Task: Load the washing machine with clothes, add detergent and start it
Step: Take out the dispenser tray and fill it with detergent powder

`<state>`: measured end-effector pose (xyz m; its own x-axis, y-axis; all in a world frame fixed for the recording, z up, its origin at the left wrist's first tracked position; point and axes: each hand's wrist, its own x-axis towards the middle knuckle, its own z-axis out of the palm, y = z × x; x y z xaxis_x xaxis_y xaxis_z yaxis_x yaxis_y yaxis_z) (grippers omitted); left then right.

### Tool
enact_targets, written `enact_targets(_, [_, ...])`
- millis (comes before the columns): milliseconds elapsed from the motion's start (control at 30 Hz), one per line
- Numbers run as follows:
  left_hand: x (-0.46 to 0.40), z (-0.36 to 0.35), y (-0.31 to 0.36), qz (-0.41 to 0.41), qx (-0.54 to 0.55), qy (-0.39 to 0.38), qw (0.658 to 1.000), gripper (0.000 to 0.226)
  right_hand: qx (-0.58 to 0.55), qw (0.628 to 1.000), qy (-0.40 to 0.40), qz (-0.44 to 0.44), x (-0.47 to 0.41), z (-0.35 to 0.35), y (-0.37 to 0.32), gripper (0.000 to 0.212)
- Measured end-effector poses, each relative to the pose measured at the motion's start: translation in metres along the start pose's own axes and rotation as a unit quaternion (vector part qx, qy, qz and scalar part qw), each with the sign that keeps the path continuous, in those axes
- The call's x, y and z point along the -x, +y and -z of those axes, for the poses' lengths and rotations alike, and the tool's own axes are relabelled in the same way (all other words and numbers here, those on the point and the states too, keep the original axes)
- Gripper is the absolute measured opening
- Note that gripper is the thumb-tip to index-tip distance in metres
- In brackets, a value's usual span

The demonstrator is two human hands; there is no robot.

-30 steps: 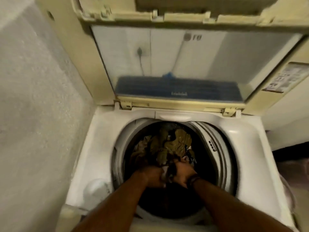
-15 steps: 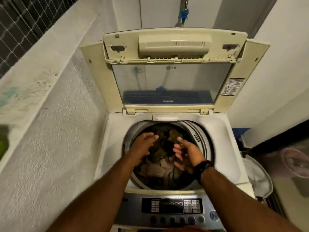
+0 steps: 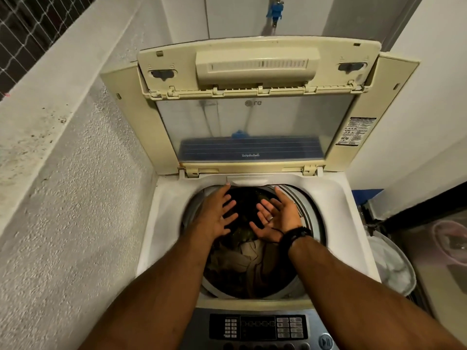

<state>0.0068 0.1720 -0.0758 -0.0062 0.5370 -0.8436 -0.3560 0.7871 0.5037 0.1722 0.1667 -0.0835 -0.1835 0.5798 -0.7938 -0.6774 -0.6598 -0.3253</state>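
A rough-plastered parapet wall (image 3: 63, 198), speckled with dark stains along its ledge, runs down the left beneath wire netting (image 3: 30, 29). A blue tap fitting (image 3: 275, 11) hangs on the white back wall. At right, a pale laundry basket (image 3: 391, 269) stands beside a pink plastic tub (image 3: 452, 243).

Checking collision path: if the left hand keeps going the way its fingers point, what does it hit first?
Likely the back edge of the tub opening: the left hand hangs open above the clothes, fingers aimed away and its longest fingertip about there already. Height is hard to judge.
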Motion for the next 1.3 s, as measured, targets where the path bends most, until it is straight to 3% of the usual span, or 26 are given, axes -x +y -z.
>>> enact_targets(67, [-0.004, -0.007, 0.005, 0.005, 0.017, -0.004, 1.000, 0.054, -0.005, 1.000, -0.006, 0.000, -0.005, -0.005, -0.006, 0.040])
enact_targets(200, [-0.011, -0.017, 0.011, 0.011, 0.054, -0.008, 0.998, 0.066, 0.001, 1.000, -0.007, 0.003, -0.016, -0.013, -0.019, 0.056])
enact_targets(300, [-0.017, -0.022, 0.016, 0.010, 0.078, -0.008, 0.997, 0.062, -0.002, 1.000, -0.001, 0.006, -0.023, -0.023, -0.025, 0.057])
enact_targets(600, [-0.032, -0.028, 0.028, 0.024, 0.082, -0.003, 0.996, 0.040, -0.012, 1.000, 0.015, -0.017, -0.041, -0.035, -0.033, 0.041])
enact_targets(733, [-0.035, -0.032, 0.026, 0.030, 0.088, -0.012, 0.996, 0.042, -0.004, 1.000, 0.012, -0.024, -0.046, -0.036, -0.035, 0.029])
enact_targets(867, [-0.037, -0.030, 0.025, 0.026, 0.070, -0.007, 0.997, 0.046, 0.008, 0.999, 0.011, -0.028, -0.047, -0.035, -0.035, 0.031])
enact_targets(1167, [-0.043, -0.023, 0.020, 0.023, 0.025, -0.018, 0.999, 0.057, 0.038, 0.999, 0.027, -0.021, -0.056, -0.033, -0.026, 0.076])
enact_targets(1300, [-0.052, -0.019, 0.016, 0.021, 0.010, -0.020, 1.000, 0.065, 0.056, 0.998, 0.038, -0.002, -0.057, -0.031, -0.027, 0.077])
